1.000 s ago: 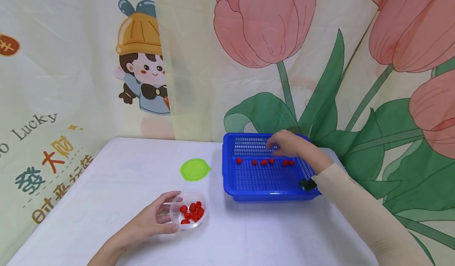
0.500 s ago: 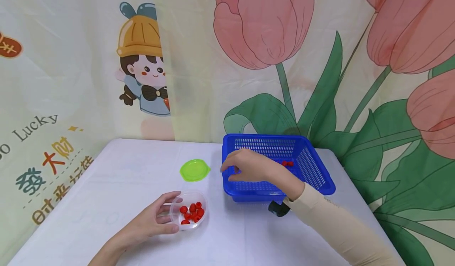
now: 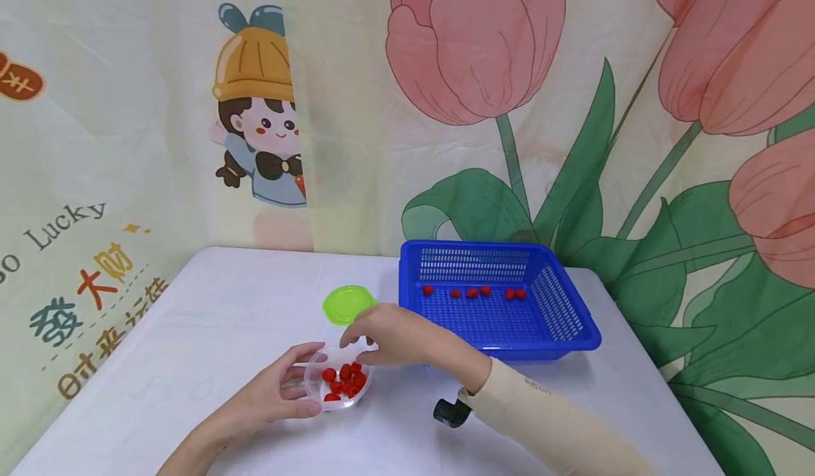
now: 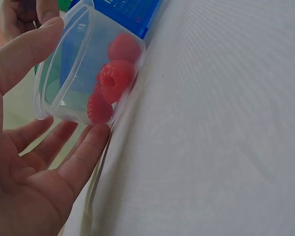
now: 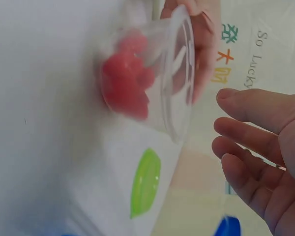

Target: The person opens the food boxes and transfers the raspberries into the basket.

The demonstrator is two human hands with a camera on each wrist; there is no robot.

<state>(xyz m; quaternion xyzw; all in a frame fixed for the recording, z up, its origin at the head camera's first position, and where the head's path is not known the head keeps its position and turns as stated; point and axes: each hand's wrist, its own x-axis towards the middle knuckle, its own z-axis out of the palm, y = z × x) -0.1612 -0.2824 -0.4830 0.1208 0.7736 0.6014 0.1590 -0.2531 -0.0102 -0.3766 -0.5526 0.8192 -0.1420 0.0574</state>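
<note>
My left hand (image 3: 274, 391) grips a clear round plastic tub (image 3: 337, 406) from its left side, thumb at the rim and fingers around the wall in the left wrist view. Several red raspberries (image 3: 346, 372) lie in the bottom of the tub. Over the tub's right rim hovers my right hand (image 3: 397, 334). In the right wrist view its loosely bent fingers (image 5: 248, 135) are spread from the thumb, with nothing between them. Behind the tub, a green lid (image 3: 347, 303) lies flat on the table, its right edge close to the right hand.
To the right stands a blue perforated basket (image 3: 496, 327), with several raspberries (image 3: 472, 293) in a row toward its back. A white cloth (image 3: 255, 299) covers the table, and a printed curtain (image 3: 350, 143) hangs behind it. A black wrist camera (image 3: 452, 413) sits below the right forearm.
My right hand has travelled from above the back of the basket, leftward and toward me, to over the tub. The left hand and the tub have stayed in place.
</note>
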